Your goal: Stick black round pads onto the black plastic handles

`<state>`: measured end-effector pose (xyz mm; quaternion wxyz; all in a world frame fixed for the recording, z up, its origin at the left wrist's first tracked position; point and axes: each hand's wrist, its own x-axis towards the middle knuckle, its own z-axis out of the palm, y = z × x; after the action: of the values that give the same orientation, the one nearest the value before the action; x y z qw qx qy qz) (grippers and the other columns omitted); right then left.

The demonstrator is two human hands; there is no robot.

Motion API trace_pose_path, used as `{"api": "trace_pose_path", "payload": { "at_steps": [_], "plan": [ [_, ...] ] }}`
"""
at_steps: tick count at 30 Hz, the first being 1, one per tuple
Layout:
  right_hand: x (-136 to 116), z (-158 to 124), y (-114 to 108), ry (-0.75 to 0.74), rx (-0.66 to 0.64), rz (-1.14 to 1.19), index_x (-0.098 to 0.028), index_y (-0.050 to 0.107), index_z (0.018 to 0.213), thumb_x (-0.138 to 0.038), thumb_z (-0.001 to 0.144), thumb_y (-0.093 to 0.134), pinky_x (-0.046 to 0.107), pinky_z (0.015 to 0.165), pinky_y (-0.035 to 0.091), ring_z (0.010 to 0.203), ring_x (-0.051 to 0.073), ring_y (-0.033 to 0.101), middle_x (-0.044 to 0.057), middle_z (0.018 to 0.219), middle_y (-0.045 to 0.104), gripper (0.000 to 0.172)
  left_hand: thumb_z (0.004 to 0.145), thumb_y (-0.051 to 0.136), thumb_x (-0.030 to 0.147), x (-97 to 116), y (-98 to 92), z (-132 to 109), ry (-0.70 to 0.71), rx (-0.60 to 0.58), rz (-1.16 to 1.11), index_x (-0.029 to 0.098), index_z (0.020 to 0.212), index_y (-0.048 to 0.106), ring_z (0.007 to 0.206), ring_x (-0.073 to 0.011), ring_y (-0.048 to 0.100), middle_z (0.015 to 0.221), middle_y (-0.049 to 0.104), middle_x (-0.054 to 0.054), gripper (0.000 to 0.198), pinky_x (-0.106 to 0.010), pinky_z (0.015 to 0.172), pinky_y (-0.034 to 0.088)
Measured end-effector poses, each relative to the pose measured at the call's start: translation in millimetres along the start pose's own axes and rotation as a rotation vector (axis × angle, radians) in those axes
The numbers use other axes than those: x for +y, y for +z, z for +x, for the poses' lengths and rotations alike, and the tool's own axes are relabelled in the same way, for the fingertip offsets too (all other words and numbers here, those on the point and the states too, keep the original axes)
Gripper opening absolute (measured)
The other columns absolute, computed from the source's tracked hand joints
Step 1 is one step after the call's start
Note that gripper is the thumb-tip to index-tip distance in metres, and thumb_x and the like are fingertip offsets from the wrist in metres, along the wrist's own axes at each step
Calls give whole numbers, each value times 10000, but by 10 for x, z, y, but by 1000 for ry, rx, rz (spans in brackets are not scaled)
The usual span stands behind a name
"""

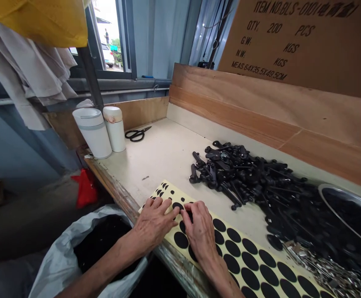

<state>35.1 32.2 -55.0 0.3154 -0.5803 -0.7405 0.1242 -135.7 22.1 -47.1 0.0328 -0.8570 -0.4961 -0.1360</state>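
Observation:
A long yellow backing sheet covered with black round stickers lies along the near edge of the workbench. My left hand rests flat on the sheet's left end, fingers stretched out. My right hand lies on the sheet beside it, its fingertips pinched at a black sticker. A heap of black handle-like parts sits just beyond the sheet.
Two white cups and black scissors stand at the bench's far left. A metal bowl of black parts and shiny metal pieces lie at right. A plastic bag hangs below the bench edge. Wooden boards and a cardboard box back the bench.

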Motion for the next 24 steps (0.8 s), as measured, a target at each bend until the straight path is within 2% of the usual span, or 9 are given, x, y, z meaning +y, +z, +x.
{"api": "trace_pose_path", "payload": {
  "at_steps": [8,11,13,16,18,20,23,24],
  "plan": [
    [-42,80,-56,90,-92,180,-227,617,744,-201,783,560,338,764,442,840,205,572,21,850,597,73,885,567,324,50,15,34,-31,14,-31,252,1032,619,946,-263,502,1088,620,-64,171,-403,795,342],
    [-38,97,-109,101,-142,264,-237,627,698,-174,718,567,357,795,433,844,210,561,15,838,591,90,848,620,272,51,-42,24,-61,-10,-132,204,970,616,941,-259,509,1016,649,-58,139,-400,814,360],
    [-28,116,-166,101,-187,340,-237,632,673,-168,692,567,360,812,435,848,209,563,12,836,598,97,830,633,233,42,-100,23,-121,-15,-211,185,998,610,930,-258,516,953,665,-55,175,-400,817,374],
    [-13,140,-281,117,-253,465,-222,638,665,-210,706,587,332,787,456,833,199,581,12,837,618,66,858,577,206,24,-194,48,-215,30,-379,208,1015,630,895,-238,531,900,683,-43,166,-387,811,389],
    [-13,133,-367,151,-280,526,-208,655,723,-261,757,582,310,725,475,772,184,594,16,832,633,96,873,550,219,24,-255,90,-257,71,-542,228,902,664,917,-226,541,933,695,-38,119,-384,843,388],
    [-19,98,-451,219,-280,618,-193,674,866,-322,823,554,301,698,491,749,177,611,29,843,650,182,853,576,251,47,-314,151,-312,113,-715,228,776,672,988,-232,542,996,695,-37,125,-389,894,379],
    [-15,13,-564,385,-132,865,-195,605,1173,-395,833,596,304,762,500,796,171,622,31,910,648,395,803,614,290,139,-394,265,-471,140,-949,211,681,662,999,-242,562,1014,682,-47,153,-373,892,396],
    [-4,-17,-599,442,-74,931,-200,583,1213,-413,806,637,300,772,495,802,171,616,27,920,642,463,792,616,299,183,-415,305,-519,132,-1029,202,655,655,960,-237,580,998,680,-50,172,-357,860,412]
  ]
}}
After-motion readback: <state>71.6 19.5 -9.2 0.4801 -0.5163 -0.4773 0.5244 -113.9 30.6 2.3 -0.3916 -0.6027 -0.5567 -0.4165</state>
